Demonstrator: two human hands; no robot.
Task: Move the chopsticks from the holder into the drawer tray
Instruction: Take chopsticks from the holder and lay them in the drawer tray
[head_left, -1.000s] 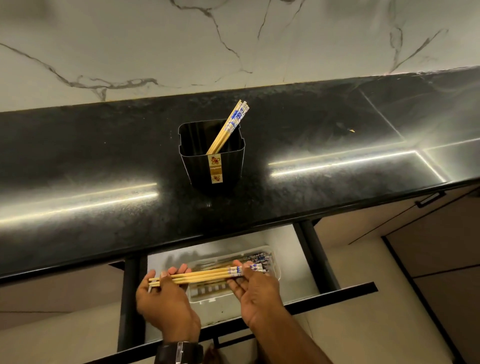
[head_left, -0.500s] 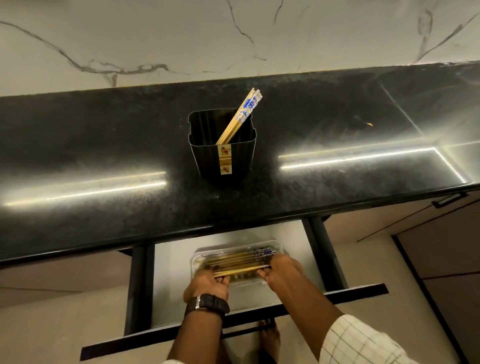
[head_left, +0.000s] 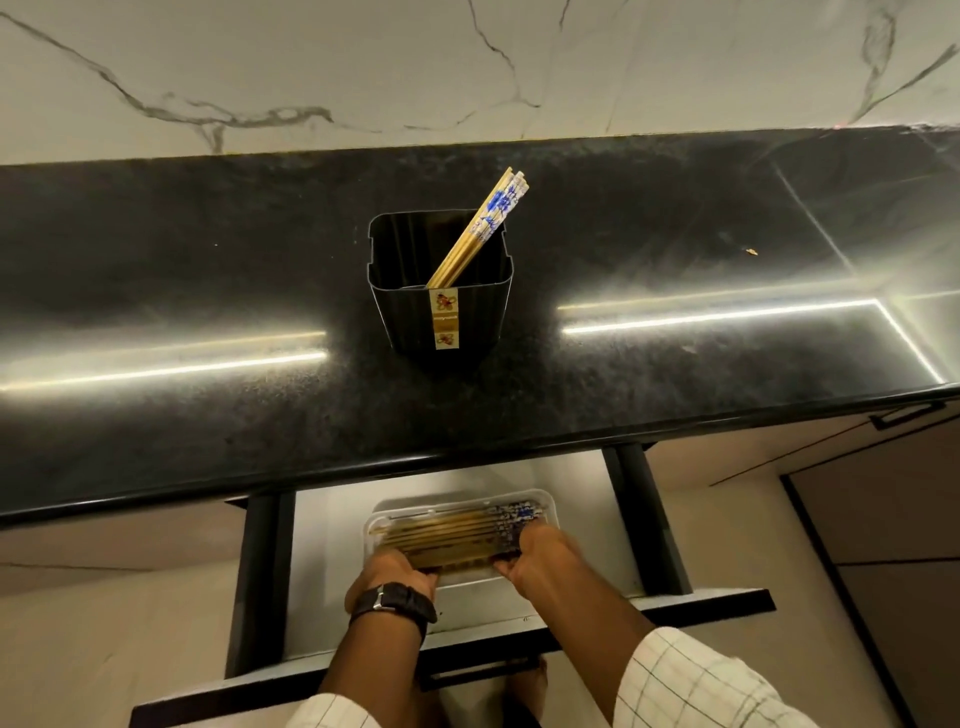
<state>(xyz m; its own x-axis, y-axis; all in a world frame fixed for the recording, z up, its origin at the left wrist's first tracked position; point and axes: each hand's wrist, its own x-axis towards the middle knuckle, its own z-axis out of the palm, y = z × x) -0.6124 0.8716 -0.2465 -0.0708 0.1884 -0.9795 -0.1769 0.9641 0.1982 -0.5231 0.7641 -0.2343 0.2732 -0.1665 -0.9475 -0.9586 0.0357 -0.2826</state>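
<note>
Chopsticks in the tray (head_left: 452, 535) lie flat in a row inside the clear tray (head_left: 545, 501) in the open drawer (head_left: 332, 525). Left hand (head_left: 390, 576) pinches the row's near-left end, right hand (head_left: 540, 553) the near-right end — both curled, palms down, fingertips on the sticks, image blurred. Watch (head_left: 393, 605) on left wrist. A few chopsticks in the holder (head_left: 480, 228) lean right in the black holder (head_left: 441, 291) on the counter (head_left: 156, 291). Versus half a second ago — the hands sit slightly lower and the held bundle now lies among the rest.
</note>
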